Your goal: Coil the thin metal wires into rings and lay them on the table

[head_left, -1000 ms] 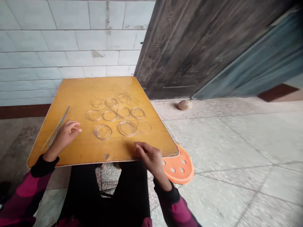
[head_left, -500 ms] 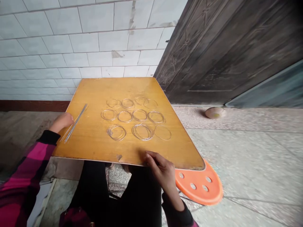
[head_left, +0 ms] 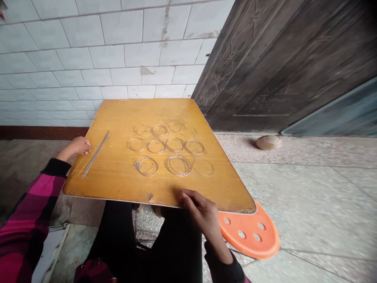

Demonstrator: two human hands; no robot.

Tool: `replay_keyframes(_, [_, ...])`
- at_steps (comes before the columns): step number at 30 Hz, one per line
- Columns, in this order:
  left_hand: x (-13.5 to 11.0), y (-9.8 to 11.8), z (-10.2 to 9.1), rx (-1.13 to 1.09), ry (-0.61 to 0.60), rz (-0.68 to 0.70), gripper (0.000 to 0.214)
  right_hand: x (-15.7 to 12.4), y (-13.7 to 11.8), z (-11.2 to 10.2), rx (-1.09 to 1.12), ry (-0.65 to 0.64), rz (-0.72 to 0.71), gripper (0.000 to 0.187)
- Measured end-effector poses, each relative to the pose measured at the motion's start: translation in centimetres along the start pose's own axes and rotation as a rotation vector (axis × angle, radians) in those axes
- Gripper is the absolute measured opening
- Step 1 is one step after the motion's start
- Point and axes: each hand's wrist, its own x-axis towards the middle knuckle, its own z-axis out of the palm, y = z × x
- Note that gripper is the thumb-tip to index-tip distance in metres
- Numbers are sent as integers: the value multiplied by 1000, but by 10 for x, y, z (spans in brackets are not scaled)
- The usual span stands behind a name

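Observation:
My left hand is at the left edge of the yellow wooden board, its fingers closed in a pinch on a thin wire that slants toward the near left corner. Beside it lies a bundle of straight silvery wires, with another loose wire between. Several wire rings are spread in three rough rows across the middle of the board. At the near edge rests my right hand, fingers curled and thumb against the index finger, with nothing visible between them. A single thin ring lies nearest beyond it.
An orange stool with round holes shows under the board's near right corner. White tiles rise behind the board, and a dark wooden door stands at the right. A pale rounded object lies on the floor.
My left hand has shifted slightly left and up, away from the bundle, and the thin wire at its fingers has moved left with it. My right hand stays in place.

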Motion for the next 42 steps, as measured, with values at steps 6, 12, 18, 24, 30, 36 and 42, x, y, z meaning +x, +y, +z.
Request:
replay_keyframes(6, [-37, 42, 0, -713, -118, 71, 14, 20, -12, -14, 121, -97, -32, 35])
replay_keyframes(12, [-70, 128, 58, -1357, -384, 265, 14, 83, -57, -9, 29, -58, -542, 25])
replay_keyframes(18, [-76, 188, 113, -1572, -663, 280, 10, 138, -63, 3, -125, -4, -1096, 50])
replay_keyframes(24, [-65, 200, 130, -1619, -725, 274, 14, 148, -66, -17, -288, 3, -1269, 40])
replay_keyframes(30, [-54, 203, 131, -1676, -719, 178, 10, 152, -72, -16, -201, -47, -1324, 22])
replay_keyframes(36, [-56, 214, 104, -1834, -647, 201, 23, 148, -79, -26, 350, -203, -1039, 23])
replay_keyframes(42, [-68, 223, 91, -1849, -565, 249, 40, 153, -86, -35, 892, -92, -533, 43])
